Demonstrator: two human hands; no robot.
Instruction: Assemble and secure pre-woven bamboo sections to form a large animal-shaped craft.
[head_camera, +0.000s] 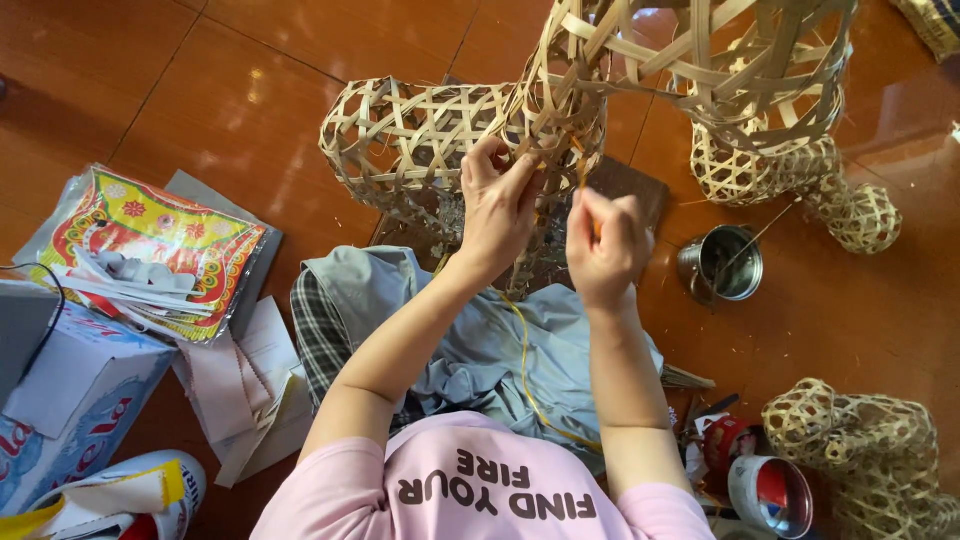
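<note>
Head view looks straight down on your two hands working at a pale, open-weave bamboo-strip frame (470, 135) that stands on the glossy red-brown tiled floor (230, 90), just past your knees. Your left hand (497, 210) is curled against the frame's lower edge, fingers closed on the woven strips there. Your right hand (603, 250) is pinched narrow around a thin strip or stick close beside it; what exactly it grips is too small to tell. A thin yellow cord (527, 370) trails from the work down across the grey cloth on your lap (480, 340).

Judging from this, the cord could snag in the cloth folds and jerk the binding loose if you pull sharply. The frame could also tip toward the small open metal can (722, 264) near your right hand, since only your left hand steadies it. Both forearms angle inward and forward, with wrists slightly bent and elbows close to your body.
</note>
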